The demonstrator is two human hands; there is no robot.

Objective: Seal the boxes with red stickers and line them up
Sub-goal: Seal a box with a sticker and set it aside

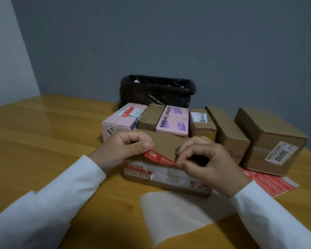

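Observation:
A brown cardboard box [166,178] with red printing and clear tape stands in front of me on the wooden table. A red sticker [158,157] lies slanted across its top front edge. My left hand [126,146] pinches the sticker's upper left end. The lower right end is pinched by my right hand [206,162]. Behind this box stands a row of boxes: a pink one [120,121] bearing a red sticker, a brown one [151,116], a pink contact-lens box [174,121], a small brown one [202,123] and two larger brown ones [226,130] [269,139].
A sheet of red stickers [269,182] lies at the right, partly under the biggest box. A peeled white backing paper [183,212] lies just in front of the box. A bin lined with a black bag [156,90] stands at the back against the grey wall.

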